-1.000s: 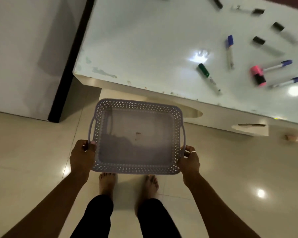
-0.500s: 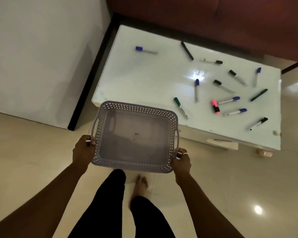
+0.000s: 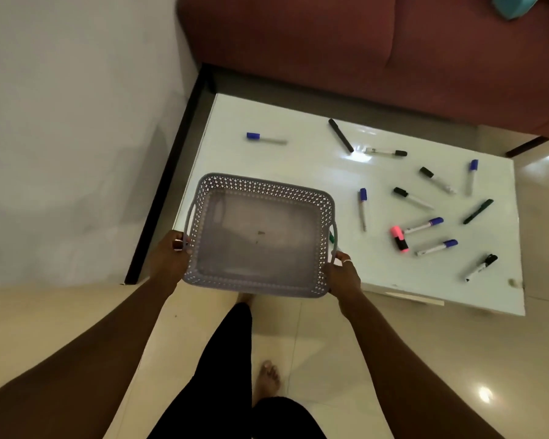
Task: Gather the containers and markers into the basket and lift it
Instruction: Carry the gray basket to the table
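I hold an empty grey perforated basket [image 3: 260, 185] in the air over the near left edge of the low white table [image 3: 282, 160]. My left hand [image 3: 168, 258] grips its left handle and my right hand [image 3: 343, 275] grips its right handle. Several markers lie scattered on the table: a blue-capped one [image 3: 265, 138] at the far left, a black pen [image 3: 340, 135], a blue-capped one [image 3: 362, 208] near the basket, and a pink highlighter [image 3: 399, 238]. A green marker [image 3: 331, 237] is mostly hidden behind the basket. No containers are visible.
A dark red sofa [image 3: 362, 52] runs along the table's far side. A white wall [image 3: 70, 122] stands at the left. My legs and bare feet are on the beige tiled floor [image 3: 457, 359] below the basket.
The view has pulled back and up, so the whole table and the sofa now show. The basket, held in both hands, now overlaps the table's near left edge.
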